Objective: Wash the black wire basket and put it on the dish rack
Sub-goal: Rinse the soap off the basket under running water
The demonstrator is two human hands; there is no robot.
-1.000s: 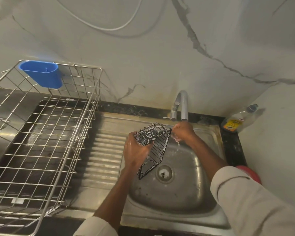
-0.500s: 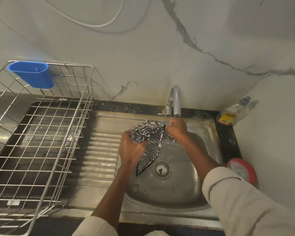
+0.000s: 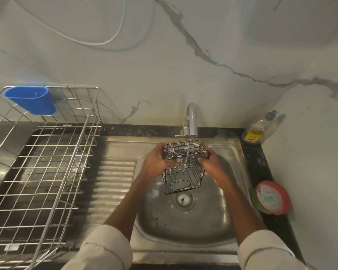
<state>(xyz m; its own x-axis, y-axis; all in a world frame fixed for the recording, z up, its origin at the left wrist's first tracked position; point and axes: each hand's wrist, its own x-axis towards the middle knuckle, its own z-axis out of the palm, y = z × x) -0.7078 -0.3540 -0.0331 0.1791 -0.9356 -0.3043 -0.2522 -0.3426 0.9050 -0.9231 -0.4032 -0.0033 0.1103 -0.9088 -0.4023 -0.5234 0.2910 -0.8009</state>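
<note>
Evidently rinsing was underway: left hand point(image 3: 158, 159) and right hand point(image 3: 213, 162) gripped the soapy black wire basket point(image 3: 182, 168) under the tap point(image 3: 190, 119); next, probably, the dish rack point(image 3: 47, 162).

2 bare forearms show; each wears a light beige sleeve point(image 3: 105, 252) pushed back, with stitched cuffs.

I see the wire basket point(image 3: 183, 168) held over the sink point(image 3: 183, 228), just below the tap point(image 3: 190, 119), with my left hand point(image 3: 157, 159) on its left side and my right hand point(image 3: 213, 164) on its right. The drain point(image 3: 183, 199) lies beneath it. The dish rack point(image 3: 37, 172) stands left of the sink, a cup point(image 3: 30, 99) hung on its back edge. A bottle point(image 3: 259, 128) leans in the back right corner; a round tub point(image 3: 271, 197) sits on the tabletop right of the sink.
</note>
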